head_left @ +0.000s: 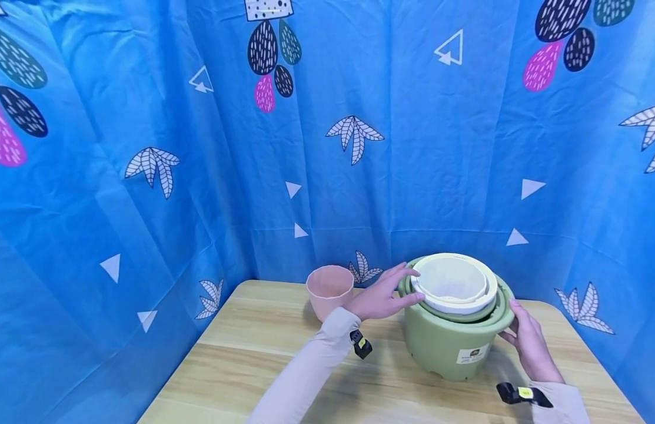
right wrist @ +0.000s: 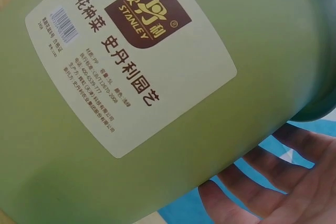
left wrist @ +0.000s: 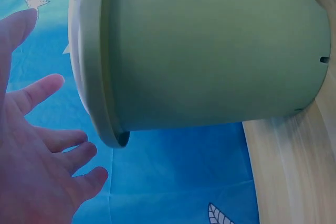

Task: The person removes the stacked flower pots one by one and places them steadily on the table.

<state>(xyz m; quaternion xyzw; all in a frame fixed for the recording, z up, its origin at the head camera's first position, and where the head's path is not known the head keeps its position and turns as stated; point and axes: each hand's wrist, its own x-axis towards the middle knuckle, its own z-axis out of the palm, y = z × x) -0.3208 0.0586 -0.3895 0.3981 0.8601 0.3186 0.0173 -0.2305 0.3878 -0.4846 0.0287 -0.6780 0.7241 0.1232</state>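
A pink pot (head_left: 329, 288) stood toward the back of the wooden table (head_left: 242, 365). Right of it, the left hand (head_left: 382, 296) spread its fingers by a white pot (head_left: 451, 282); contact was unclear. That pot sat nested inside a large green pot (head_left: 441, 347) on the table's right part, its rim clasped by the right hand (head_left: 531, 341).
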